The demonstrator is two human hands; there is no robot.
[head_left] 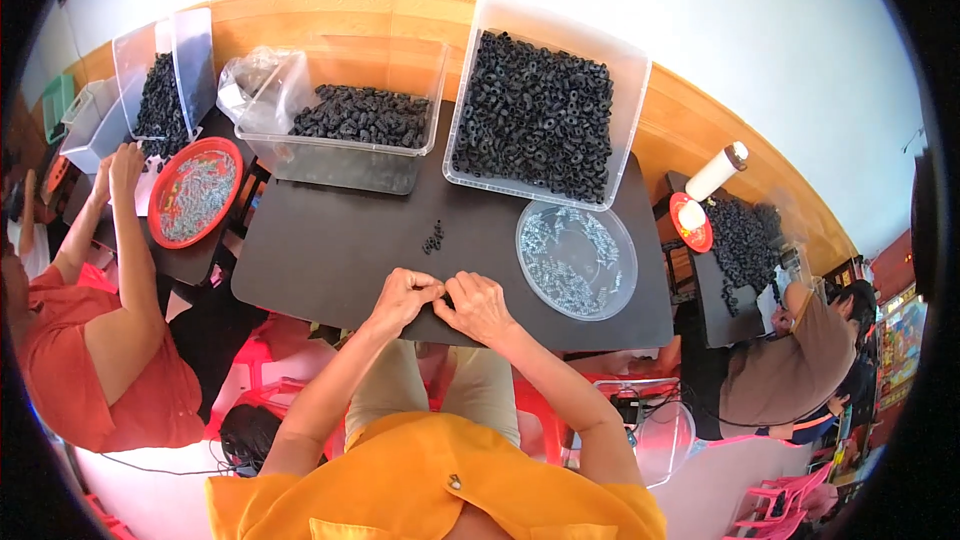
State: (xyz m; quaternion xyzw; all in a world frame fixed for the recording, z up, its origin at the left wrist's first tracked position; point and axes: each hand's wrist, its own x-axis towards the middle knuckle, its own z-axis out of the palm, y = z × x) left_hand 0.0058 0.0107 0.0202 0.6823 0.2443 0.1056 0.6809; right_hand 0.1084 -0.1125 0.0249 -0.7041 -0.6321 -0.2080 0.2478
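My left hand [406, 298] and my right hand [474, 306] meet at the near edge of the dark table [330, 250]. Both have their fingers pinched together, thumbs nearly touching. Whatever they hold is too small or too hidden to make out. Just beyond them lies a little cluster of small black parts [433, 238]. To the right of my hands sits a round clear tray [627, 280] with many small, shiny, clear or silvery pieces [560, 280] spread in it.
A big clear bin [632, 90] of black ring-like parts [535, 110] stands at the back. Left of it is another bin [345, 143] with black pieces and a plastic bag [262, 88]. Co-workers sit at tables left [120, 360] and right [795, 370]; a red tray [236, 202] is at left.
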